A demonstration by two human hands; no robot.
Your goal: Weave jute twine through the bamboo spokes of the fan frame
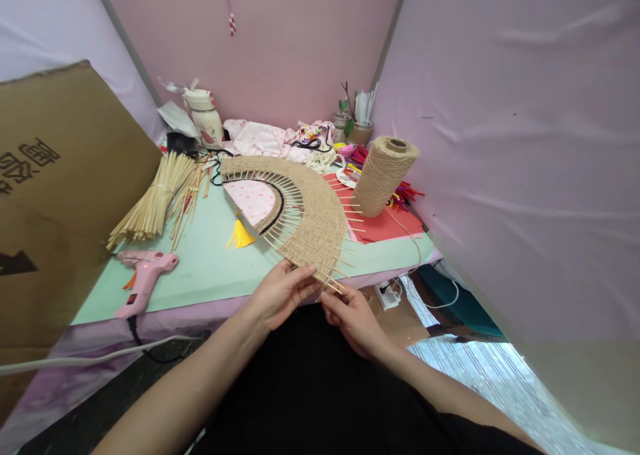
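A half-round fan (320, 221) of twine woven over thin sticks lies tilted across the table's front edge, with bare stick ends along its outer rim. Its inner half-disc is pink dotted cloth with a black edge, and a yellow tassel (241, 233) hangs beside it. My left hand (285, 295) grips the near end of the weave, thumb on top. Close beside it, my right hand (353, 318) is closed in a pinch at the last sticks, apparently on the twine; the fingertips partly hide it. A large cone of twine (385, 175) stands behind, on red sheets.
At the left lie a pink glue gun (145, 275) with a cord and a bundle of sticks (157, 198), beside a big cardboard box (65, 195). A white bottle (204, 118) and crumpled cloth (260, 138) are at the back. A power strip (389, 295) sits below the table's right side.
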